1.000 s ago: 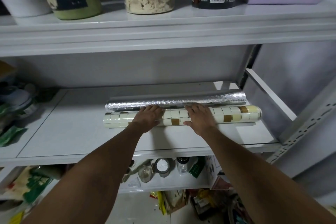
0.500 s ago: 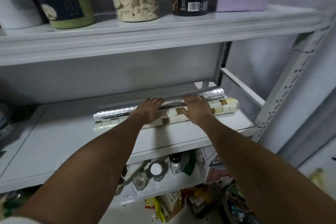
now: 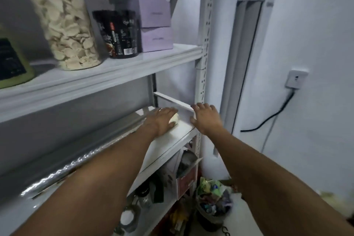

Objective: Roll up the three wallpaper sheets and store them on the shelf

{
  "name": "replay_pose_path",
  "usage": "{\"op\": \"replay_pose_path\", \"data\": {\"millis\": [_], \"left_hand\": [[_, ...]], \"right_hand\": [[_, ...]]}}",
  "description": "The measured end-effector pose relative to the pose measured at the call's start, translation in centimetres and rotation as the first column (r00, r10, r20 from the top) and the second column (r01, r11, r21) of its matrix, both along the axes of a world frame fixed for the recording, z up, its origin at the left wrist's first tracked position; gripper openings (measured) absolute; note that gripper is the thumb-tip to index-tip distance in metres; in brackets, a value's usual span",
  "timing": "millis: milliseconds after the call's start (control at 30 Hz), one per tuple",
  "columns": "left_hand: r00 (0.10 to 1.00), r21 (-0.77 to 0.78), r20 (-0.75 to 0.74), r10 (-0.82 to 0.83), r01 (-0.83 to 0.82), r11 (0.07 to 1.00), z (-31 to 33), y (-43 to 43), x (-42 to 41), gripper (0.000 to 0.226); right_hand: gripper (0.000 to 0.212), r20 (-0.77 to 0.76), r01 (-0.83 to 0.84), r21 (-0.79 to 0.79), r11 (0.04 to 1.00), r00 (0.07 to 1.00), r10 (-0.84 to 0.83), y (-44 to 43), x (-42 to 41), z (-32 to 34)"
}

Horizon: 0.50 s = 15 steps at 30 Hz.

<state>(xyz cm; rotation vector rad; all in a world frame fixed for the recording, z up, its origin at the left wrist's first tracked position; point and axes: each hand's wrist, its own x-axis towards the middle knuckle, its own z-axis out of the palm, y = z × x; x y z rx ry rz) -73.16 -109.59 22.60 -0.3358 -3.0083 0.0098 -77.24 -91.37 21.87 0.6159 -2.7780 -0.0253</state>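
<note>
- Pale cream wallpaper roll (image 3: 174, 118) lies on the white metal middle shelf (image 3: 168, 145), close to the shelf's right end; I can see only its rounded end, the rest is hidden under the hand and forearm
- left hand (image 3: 161, 120) lies flat on top of that roll, fingers straight and together, pressing down on it rather than wrapped round it
- right hand (image 3: 206, 119) sits at 3 o'clock from the left one, well clear of the roll, fingers straight and spread, holding nothing; its fingertips are at the front end of the thin white side rail (image 3: 172, 102), and I cannot tell if they touch it
- silver embossed foil wallpaper roll (image 3: 80, 161) lies lengthwise on the same shelf, running from 8 o'clock in my view up towards the left hand, on the far side of the forearm; it is blurred
- the perforated white upright post (image 3: 206, 44) stands at 12 o'clock from the right hand
- on the white upper shelf (image 3: 115, 71), at 10 o'clock: a clear plastic jar of pale chips (image 3: 65, 25), a black printed cup (image 3: 120, 34), a stack of lilac cardboard boxes (image 3: 151, 15), and a green container with a dark label (image 3: 11, 63) at the left edge
- at 3 o'clock a white wall socket (image 3: 296, 79) with a black cable (image 3: 275, 115) hanging from it
- at 5 o'clock, on the floor, a dark basket of crumpled wrappers (image 3: 212, 201)
</note>
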Motion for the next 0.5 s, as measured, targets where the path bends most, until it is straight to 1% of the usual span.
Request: {"op": "replay_pose_path", "data": {"millis": [100, 200, 267, 400, 500], "left_hand": [[0.995, -0.044, -0.033, -0.09, 0.089, 0.995, 1.7, 4.5, -0.4, 0.057], [0.977, -0.043, -0.095, -0.191, 0.188, 0.981, 3.5, 9.0, 0.1, 0.056], [0.967, -0.027, -0.115, -0.229, 0.228, 0.973, 4.9, 11.7, 0.9, 0.056], [0.934, -0.031, -0.176, -0.311, 0.311, 0.95, 8.1, 15.8, 4.1, 0.055], [0.918, -0.027, -0.166, -0.361, 0.362, 0.932, 9.1, 17.4, 7.4, 0.055]], "right_hand": [[0.049, -0.025, 0.118, -0.017, 0.993, 0.993, -0.119, 4.5, 1.6, 1.9], [0.049, -0.059, 0.219, -0.018, 0.976, 0.974, -0.22, 8.4, 3.8, 3.8], [0.049, -0.073, 0.272, -0.035, 0.962, 0.959, -0.274, 10.6, 5.5, 5.0], [0.05, -0.118, 0.393, -0.099, 0.914, 0.907, -0.403, 14.6, 10.3, 7.4], [0.049, -0.127, 0.452, -0.147, 0.88, 0.873, -0.47, 16.3, 15.2, 8.3]]}}
